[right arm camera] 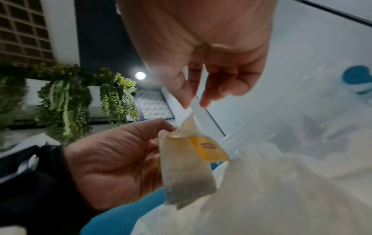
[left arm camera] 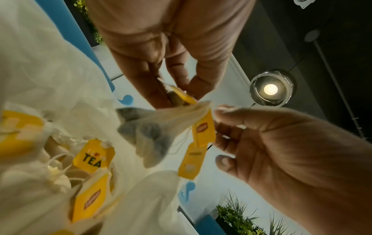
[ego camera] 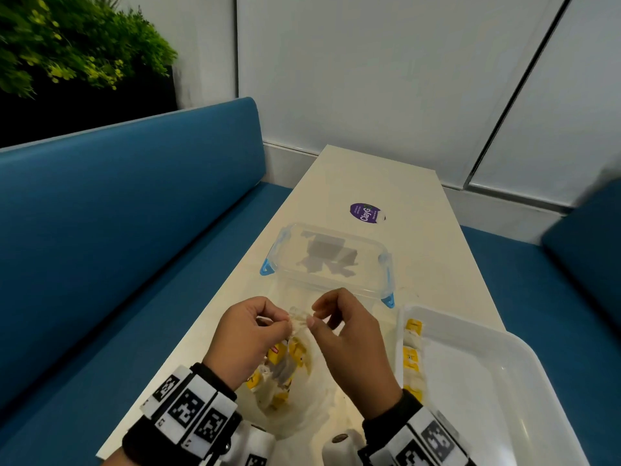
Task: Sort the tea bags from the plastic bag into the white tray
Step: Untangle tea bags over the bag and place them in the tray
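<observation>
On the cream table (ego camera: 369,183), seen from the head camera, the left hand (ego camera: 247,338) and the right hand (ego camera: 349,344) meet above the clear plastic bag (ego camera: 295,408), and the fingertips of both pinch the top of one tea bag (ego camera: 300,319) held between them. Below the hands, yellow-tagged tea bags lie heaped inside the plastic bag. To the right stands the white tray (ego camera: 504,381), with a few tea bags lined along its left wall. Beyond the hands sits a clear lidded container (ego camera: 329,257) with blue clips, and farther off a purple sticker (ego camera: 366,213). A blue bench (ego camera: 117,203) runs along the left side.

From the left wrist, the left hand (left arm camera: 292,151) sits at lower right, the thumb and forefinger closed on the tea bag (left arm camera: 153,127) by its upper corner, beside a yellow tag (left arm camera: 202,128). The right hand (left arm camera: 171,55) comes in from above, fingers narrowed onto another yellow tag at the same spot. More tea bags and tags fill the plastic bag (left arm camera: 40,71) at left.

From the right wrist, the right hand (right arm camera: 201,55) pinches a thin corner of the tea bag (right arm camera: 185,171) from above, while the left hand (right arm camera: 116,159) grips its top edge from the side. The bag hangs free above the plastic bag (right arm camera: 281,190).
</observation>
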The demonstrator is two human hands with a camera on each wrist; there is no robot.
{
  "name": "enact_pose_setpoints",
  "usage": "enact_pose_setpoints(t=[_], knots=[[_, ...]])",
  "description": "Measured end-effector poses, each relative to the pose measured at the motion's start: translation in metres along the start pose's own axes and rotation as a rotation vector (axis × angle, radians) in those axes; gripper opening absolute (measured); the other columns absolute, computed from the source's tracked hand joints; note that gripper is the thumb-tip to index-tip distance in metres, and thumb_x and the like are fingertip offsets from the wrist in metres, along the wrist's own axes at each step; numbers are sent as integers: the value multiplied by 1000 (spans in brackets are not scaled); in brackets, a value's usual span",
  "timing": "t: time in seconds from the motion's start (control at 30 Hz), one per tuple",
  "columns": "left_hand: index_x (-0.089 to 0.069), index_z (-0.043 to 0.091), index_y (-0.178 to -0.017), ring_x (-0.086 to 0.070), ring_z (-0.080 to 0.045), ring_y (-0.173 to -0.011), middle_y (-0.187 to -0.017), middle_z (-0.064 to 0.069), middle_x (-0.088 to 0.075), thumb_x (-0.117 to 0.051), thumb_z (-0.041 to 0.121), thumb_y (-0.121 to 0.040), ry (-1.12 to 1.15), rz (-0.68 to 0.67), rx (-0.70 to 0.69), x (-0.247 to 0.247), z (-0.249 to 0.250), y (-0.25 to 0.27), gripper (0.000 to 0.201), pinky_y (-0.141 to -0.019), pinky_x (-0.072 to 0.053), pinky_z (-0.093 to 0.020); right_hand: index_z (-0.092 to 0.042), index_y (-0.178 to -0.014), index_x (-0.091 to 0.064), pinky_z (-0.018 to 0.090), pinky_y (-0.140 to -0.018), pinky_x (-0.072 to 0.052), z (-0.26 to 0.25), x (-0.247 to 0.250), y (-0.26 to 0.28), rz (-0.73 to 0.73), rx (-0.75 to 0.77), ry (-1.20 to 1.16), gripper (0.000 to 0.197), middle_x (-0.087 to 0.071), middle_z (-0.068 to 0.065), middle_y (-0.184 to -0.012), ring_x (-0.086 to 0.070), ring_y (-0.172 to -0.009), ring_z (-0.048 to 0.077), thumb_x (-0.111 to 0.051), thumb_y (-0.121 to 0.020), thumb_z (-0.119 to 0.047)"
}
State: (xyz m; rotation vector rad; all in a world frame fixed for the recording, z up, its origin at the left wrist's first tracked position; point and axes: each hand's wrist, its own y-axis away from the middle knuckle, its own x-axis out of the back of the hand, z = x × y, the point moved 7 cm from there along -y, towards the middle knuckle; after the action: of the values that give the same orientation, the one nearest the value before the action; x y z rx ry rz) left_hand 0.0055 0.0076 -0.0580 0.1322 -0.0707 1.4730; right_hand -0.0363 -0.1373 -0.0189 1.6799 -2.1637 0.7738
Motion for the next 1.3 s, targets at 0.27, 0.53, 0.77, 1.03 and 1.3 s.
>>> enact_pose_setpoints(t=[0.27, 0.53, 0.77, 1.03, 1.3], knots=[[-59, 5, -64, -63, -18, -65, -92, -5, -69, -65, -8, -78, 62, -35, 36, -6, 2, -2, 20, -58, -52, -27, -28, -75, -74, 18, -54, -42, -24, -10, 4, 5, 323, 475, 12, -55, -10, -76, -53, -74, 13, -80, -65, -27], [-59, 3, -64, -65, -19, -65, -92, -5, -68, -63, -12, -77, 3, -51, -13, -8, 3, -2, 20, -61, -56, -27, -24, -81, -75, 30, -58, -47, -24, -15, 2, -28, 311, 559, 10, -57, -6, -80, -54, -80, 18, -74, -74, -31], [-60, 8, -60, -67, -26, -74, -96, -1, -69, -65, -7, -77, -56, -43, -37, -8, 3, 1, 23, -70, -57, -39, -20, -73, -66, 32, -56, -48, -23, -21, -1, -45, 300, 595, 6, -55, -4, -81, -54, -77, 18, -67, -75, -25], [-60, 10, -67, -58, -14, -62, -76, 0, -65, -65, 3, -75, -272, 40, -98, -4, 8, 7, 12, -61, -52, -28, -16, -93, -57, 27, -79, -43, -12, -18, -2, -61, 154, 456, 14, -47, -5, -99, -43, -96, 13, -48, -93, -27], [-58, 8, -68, -54, -18, -59, -65, -8, -61, -62, -1, -75, -245, 3, -90, 2, 8, 3, 12, -54, -50, -28, -24, -81, -53, 21, -80, -44, 1, -21, -5, -212, 32, 246, 9, -43, -13, -88, -45, -86, 5, -55, -89, -27]])
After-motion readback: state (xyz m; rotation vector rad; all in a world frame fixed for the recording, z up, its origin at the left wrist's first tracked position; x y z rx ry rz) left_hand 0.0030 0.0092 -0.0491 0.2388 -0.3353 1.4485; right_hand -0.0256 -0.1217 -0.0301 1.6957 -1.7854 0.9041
